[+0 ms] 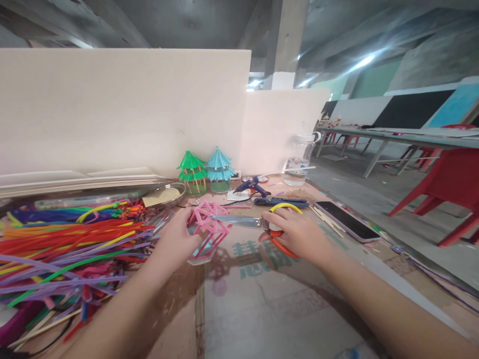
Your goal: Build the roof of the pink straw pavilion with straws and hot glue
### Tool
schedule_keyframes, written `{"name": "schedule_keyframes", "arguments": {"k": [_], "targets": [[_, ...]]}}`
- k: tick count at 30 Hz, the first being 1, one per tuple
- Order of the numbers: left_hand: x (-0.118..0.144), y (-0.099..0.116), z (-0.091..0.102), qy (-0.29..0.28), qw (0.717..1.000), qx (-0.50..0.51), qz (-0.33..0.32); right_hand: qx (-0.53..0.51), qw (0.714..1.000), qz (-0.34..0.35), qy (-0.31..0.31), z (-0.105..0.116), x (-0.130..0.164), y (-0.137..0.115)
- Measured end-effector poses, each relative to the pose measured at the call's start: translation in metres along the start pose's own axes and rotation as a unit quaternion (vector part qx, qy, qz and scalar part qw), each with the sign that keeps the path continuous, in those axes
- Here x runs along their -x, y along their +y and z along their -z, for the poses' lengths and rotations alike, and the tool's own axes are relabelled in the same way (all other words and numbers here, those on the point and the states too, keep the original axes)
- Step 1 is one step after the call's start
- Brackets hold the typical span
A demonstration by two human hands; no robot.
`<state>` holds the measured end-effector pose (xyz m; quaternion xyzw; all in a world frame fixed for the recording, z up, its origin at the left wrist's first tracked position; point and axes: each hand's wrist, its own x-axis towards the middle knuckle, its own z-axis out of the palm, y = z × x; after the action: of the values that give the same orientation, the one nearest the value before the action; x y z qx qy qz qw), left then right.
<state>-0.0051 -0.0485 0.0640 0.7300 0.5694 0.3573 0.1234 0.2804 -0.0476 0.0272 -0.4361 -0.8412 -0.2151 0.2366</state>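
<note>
My left hand [185, 237] is closed around a small pink frame model [211, 219], built of pink sticks on a pale base, raised over the left-middle of the table. In my right hand [295, 232] are scissors [243, 221] with orange and yellow handles. Their blades point left, and the tips overlap the upper part of the pink model in this view; whether they touch it I cannot tell. Behind the model stand a green pagoda model [192, 172] and a light-blue pagoda model [219, 169].
Many coloured pipe cleaners [75, 244] lie heaped at left, near a metal dish [175, 195]. Toward the back are a blue glue gun [251, 185], a dark-blue cutter [280, 202] and a water jug [297, 162]. A phone [348, 221] and wooden sticks [329, 222] lie at right. A board stands behind.
</note>
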Motion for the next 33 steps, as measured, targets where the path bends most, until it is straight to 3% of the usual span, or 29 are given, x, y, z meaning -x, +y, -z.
{"name": "schedule_keyframes", "arguments": {"k": [6,22,28,33], "targets": [[-0.001,0.0,0.001,0.001,1.0,0.008,-0.008,-0.014,1.0,0.01,-0.002,0.005,-0.001,-0.003],[-0.001,-0.006,-0.002,0.026,0.999,0.004,-0.045,-0.089,0.995,-0.032,0.021,-0.006,-0.002,-0.005],[0.001,-0.008,-0.005,0.047,0.994,0.044,-0.087,-0.127,0.986,-0.092,0.056,-0.017,-0.002,0.003],[0.002,-0.01,-0.004,0.067,0.989,0.071,-0.115,-0.143,0.981,-0.06,0.116,-0.017,-0.003,0.003]]}}
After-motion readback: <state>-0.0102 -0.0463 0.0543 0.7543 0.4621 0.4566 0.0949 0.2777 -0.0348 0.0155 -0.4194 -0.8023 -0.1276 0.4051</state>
